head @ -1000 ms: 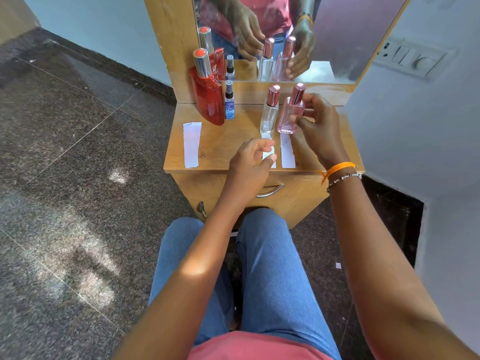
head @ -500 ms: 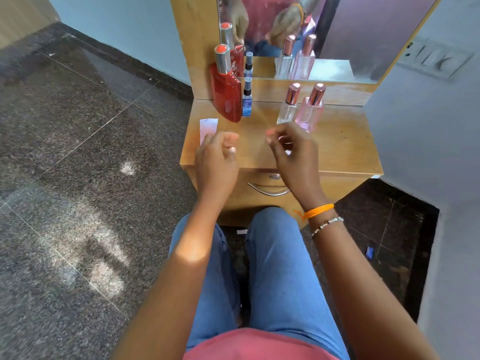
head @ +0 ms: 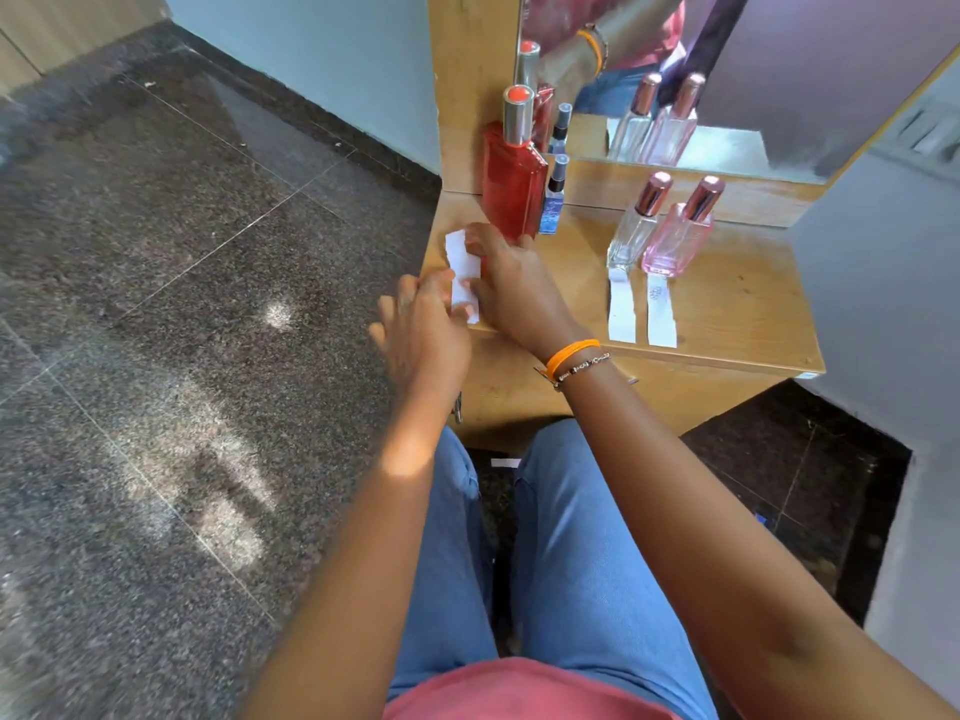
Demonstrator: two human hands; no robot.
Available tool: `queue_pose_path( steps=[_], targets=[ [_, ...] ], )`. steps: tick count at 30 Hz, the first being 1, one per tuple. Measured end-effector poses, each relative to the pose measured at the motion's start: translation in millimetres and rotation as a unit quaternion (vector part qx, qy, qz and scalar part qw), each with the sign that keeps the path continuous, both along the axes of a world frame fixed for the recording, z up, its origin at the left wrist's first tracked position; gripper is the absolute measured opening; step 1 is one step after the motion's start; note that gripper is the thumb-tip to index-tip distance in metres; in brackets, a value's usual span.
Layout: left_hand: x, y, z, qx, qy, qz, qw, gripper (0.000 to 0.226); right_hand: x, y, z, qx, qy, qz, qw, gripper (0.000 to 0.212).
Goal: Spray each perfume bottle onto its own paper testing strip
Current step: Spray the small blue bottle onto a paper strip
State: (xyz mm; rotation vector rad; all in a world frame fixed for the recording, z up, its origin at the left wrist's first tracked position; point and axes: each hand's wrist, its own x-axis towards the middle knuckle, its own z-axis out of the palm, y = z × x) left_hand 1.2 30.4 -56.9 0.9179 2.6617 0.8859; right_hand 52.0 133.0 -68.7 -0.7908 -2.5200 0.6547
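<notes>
1. Four perfume bottles stand upright along the back of the wooden dressing table (head: 727,304). The red bottle (head: 511,189) is tall and flat-sided with a silver collar and coral cap. Just beside it stands a small blue bottle (head: 551,205) with a dark sprayer.
2. Toward the right, a clear bottle (head: 631,236) and a pink bottle (head: 675,241) stand side by side, touching or nearly so; both carry rose-gold caps.
3. Two white paper strips lie flat in front of that pair: one strip (head: 621,314) under the clear bottle's base, the other strip (head: 661,317), with faint print, at the pink bottle's base.
4. A third, wider paper strip (head: 461,272) is at the table's left front corner, in front of the red bottle, between both hands.
5. Surface: light wood top, a mirror (head: 727,70) behind reflecting the bottles. Floor (head: 182,304) is dark speckled stone with sun patches; walls pale blue-grey.
6. Right hand (head: 511,288), wrist with an orange band (head: 571,353) and a bead bracelet, has its fingers curled onto the strip's right edge.
7. Left hand (head: 423,330): fingers bent, tips at the strip's lower left edge; whether they pinch it I cannot tell.
</notes>
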Motion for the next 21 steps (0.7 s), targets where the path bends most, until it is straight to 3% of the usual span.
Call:
queue_pose_path(
  steps=[5,21],
  targets=[
    [-0.6,-1.0,-1.6,0.010,-0.011,0.001,1.000,0.037,-6.1,1.6,-4.0,-0.080,0.075,-0.033,0.993,0.054],
    [-1.1,-0.7,-2.2,0.024,-0.032,0.002,0.999,0.032,-15.7,3.9,4.3,-0.176,0.191,-0.090,0.961,0.018]
  ],
)
